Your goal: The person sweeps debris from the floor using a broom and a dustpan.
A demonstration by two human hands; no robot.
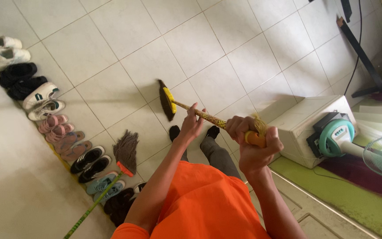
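Fingers of the right hand [255, 144] clamp the orange end of the yellow-patterned broom handle [208, 118]; the left hand [192, 124] closes around it nearer the dark bristle head [166, 102], which rests on the white tiled floor [111, 53]. No swept pile shows, so sweeping looks barely begun.

Orange short-sleeved shirt [200, 208], grey trousers [217, 155], black socks [174, 132].

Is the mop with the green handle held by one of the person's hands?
No, the mop leans alone beside the row of shoes, while the left hand and right hand both grip the broom.
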